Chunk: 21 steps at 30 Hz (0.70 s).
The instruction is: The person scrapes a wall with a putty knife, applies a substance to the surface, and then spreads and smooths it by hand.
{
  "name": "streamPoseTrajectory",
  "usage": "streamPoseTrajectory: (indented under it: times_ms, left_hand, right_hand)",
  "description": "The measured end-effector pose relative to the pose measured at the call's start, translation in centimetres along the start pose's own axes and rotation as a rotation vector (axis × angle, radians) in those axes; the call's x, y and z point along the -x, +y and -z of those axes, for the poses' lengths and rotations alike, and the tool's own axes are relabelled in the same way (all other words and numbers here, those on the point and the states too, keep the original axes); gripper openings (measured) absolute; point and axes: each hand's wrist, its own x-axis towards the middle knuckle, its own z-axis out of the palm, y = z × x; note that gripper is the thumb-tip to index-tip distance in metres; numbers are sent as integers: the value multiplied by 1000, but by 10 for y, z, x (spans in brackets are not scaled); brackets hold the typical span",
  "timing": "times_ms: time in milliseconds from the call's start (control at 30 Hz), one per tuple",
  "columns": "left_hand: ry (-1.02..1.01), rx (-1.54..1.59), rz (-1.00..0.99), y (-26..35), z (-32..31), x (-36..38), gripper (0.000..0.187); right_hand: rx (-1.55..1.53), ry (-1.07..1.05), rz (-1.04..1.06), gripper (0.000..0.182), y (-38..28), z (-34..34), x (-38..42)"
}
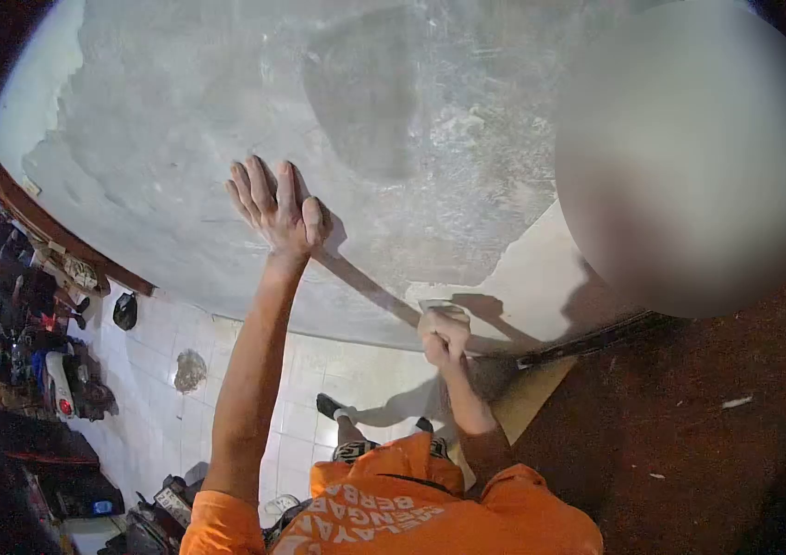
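Note:
Flat against the grey plastered wall (198,102), my left hand (272,203) has its fingers spread and holds nothing. Lower and to the right, my right hand (445,334) is closed around a small flat tool (433,304), of which only a pale edge shows above the fingers. That edge is at the wall's lower part, near the border between grey plaster and a smoother pale area (536,268). A darker grey patch (365,92) lies on the wall above my hands.
White floor tiles (305,370) run below the wall, with a dark bag (124,312) and a grey stain (190,371). Motorcycles (64,384) stand at the left. Brown flooring (689,416) lies at the right. A blurred round area covers the upper right.

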Motion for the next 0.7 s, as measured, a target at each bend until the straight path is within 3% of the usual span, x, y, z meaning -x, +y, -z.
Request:
streamPoseTrajectory:
  times_ms: [167,233,333,400,467,533,600,700]
  left_hand:
    - [28,33,-18,-1,-2,-1,55]
    - [18,31,-6,0,-2,-2,56]
    - [8,38,-1,0,0,-3,57]
    - [24,51,-17,-2,-2,-5,57]
    - [-10,45,-1,-3,-1,1,57]
    - [-11,53,-10,-1,0,0,57]
    - [-8,22,-7,2,0,-4,59]
    - [-28,17,-13,-1,3,-2,59]
  right_hand:
    - [-127,3,279,23,-58,-8,-16]
    - [-120,7,243,25,-32,-7,3]
    - [-186,-4,-93,29,3,-9,25]
    - [-205,16,141,31,0,-15,3]
    - [-182,-25,244,27,-42,-19,-19]
    - [-138,-74,365,23,-39,-16,-21]
    - [-106,-118,239,25,-8,-17,-9]
    - [-58,-85,224,28,19,-25,13]
